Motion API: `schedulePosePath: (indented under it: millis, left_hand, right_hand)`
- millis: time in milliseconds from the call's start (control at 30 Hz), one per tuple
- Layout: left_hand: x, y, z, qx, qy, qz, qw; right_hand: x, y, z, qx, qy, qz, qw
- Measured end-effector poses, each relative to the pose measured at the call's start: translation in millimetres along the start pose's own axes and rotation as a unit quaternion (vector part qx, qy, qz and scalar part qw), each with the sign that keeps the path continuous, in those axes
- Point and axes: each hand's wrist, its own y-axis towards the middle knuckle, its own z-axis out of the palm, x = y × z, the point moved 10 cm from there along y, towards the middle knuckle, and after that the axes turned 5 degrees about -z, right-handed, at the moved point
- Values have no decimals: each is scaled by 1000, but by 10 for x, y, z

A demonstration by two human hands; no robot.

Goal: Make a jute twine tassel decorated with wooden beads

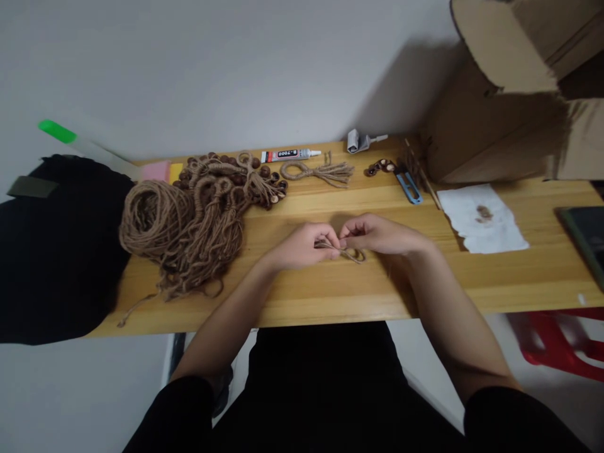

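Note:
Just above the wooden table, my left hand is closed around a few strands of brown twine. A loop of the twine sticks out to the right, below my right hand. The thumb and fingertips of my right hand pinch at the same twine, touching or nearly touching my left fingers. Beyond my hands lies a twine loop with a wrapped ring and frayed tail. To the left is a heap of brown twine cords beside a wound twine coil.
A glue tube and a crumpled tube lie along the wall. Right of them are a blue cutter, dark beads and a stained tissue. A cardboard box stands back right; a black bag is left.

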Motion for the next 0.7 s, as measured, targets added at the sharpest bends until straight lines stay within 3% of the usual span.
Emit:
schedulePosePath:
  millis: [133, 233, 367, 500, 600, 700]
  left_hand:
    - [148, 25, -65, -57, 11, -69, 996]
    - [176, 29, -143, -118, 14, -71, 990]
    - [18, -61, -313, -239, 88, 6, 967]
    - [-298, -255, -384, -342, 222, 130, 904]
    - [-468, -375, -343, -383, 303, 206, 848]
    - [-531, -430, -316, -406, 347, 237, 812]
  right_hand:
    - [-29, -14, -74, -52, -12, 31, 998]
    - [16, -18, -136, -102, -19, 23, 994]
    - [140, -44, -226, -180, -38, -12, 983]
    - [297, -95, -282, -246, -49, -62, 966]
    - [354, -101, -271, -259, -31, -88, 961]
    - [367, -79, -221, -244, -28, -99, 964]
